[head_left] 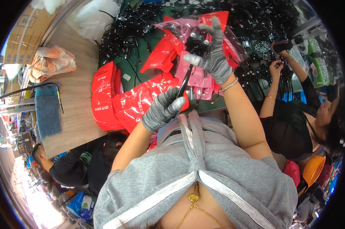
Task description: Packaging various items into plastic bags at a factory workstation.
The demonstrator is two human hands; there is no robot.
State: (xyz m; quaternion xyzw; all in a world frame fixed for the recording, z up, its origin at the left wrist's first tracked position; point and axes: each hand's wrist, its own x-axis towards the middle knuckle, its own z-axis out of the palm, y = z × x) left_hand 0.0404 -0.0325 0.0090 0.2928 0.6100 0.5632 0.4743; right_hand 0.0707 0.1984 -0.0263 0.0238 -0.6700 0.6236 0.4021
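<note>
Both my hands wear grey knit gloves. My left hand (pixel 163 108) is closed round the lower end of a bundle of black cables (pixel 185 81), drawn out straight and slanting up to the right. At its upper end, my right hand (pixel 215 57) grips a dark clump with small shiny parts, thumb on the near side and fingers bent over the far side. Under and behind the bundle lie red plastic bags (pixel 163 53) and pink translucent bags (pixel 197 76). A stack of red bags (pixel 103 95) sits left of my left hand, overlapping more red bags (pixel 136 101).
Heaps of black cables (pixel 128 34) cover the green table's far side. A co-worker's hands (pixel 277 66) work at the right with a dark tool (pixel 285 45). On the wooden tabletop (pixel 79 84) at the left lie a blue towel (pixel 47 110) and a patterned cloth (pixel 53 63).
</note>
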